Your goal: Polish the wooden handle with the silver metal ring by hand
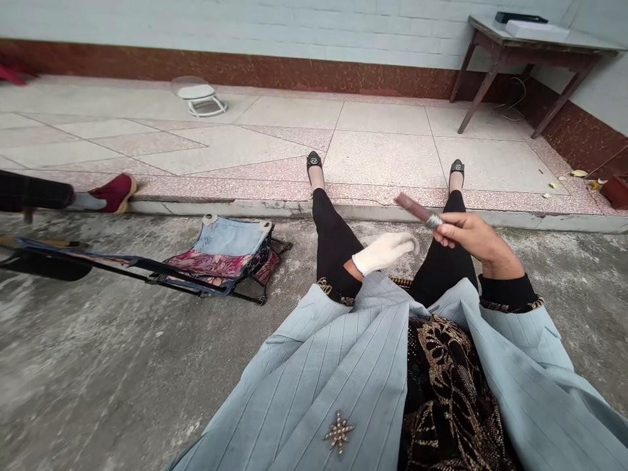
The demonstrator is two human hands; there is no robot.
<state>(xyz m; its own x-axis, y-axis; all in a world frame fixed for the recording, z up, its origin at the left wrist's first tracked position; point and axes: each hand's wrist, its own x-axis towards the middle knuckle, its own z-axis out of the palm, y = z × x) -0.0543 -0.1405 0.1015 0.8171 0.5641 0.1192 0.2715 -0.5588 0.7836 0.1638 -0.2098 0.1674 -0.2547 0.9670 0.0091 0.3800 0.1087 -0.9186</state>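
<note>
Between legs (337, 235), right hand (471, 237) clamped on brown stick (413, 207); gloved left hand (384, 252), grip unclear.

The glove (381, 254) looked like soft, matt knitted cloth, the stick (415, 207) matt with a shiny metal coil (434, 222), the jacket (299, 360) matt woven cloth, the seat (230, 237) cloth, the desk (589, 42) worn wood, the ground (122, 366) rough concrete, and the skirting (245, 70) smooth and faintly glossy.
</note>
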